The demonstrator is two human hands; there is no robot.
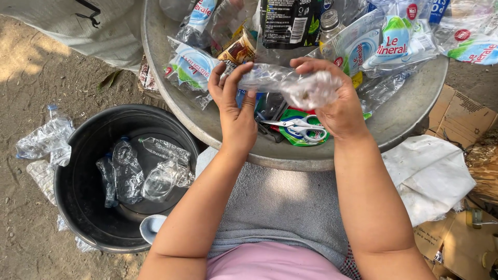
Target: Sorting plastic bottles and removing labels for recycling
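Behind both hands [236, 111], half-hidden scissors [301, 127]

Bright, sharp daylight; soft shadows.

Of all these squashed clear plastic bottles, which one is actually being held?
The crumpled bottle over the metal basin, gripped between left hand and right hand; the others lie loose.

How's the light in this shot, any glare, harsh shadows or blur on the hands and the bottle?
Head view: daylight, mostly soft shade. A sunlit patch falls on the dirt ground at upper left. Mild glints on the crushed clear bottle held by the left hand and right hand, both sharp. The black bucket is dim inside but readable.
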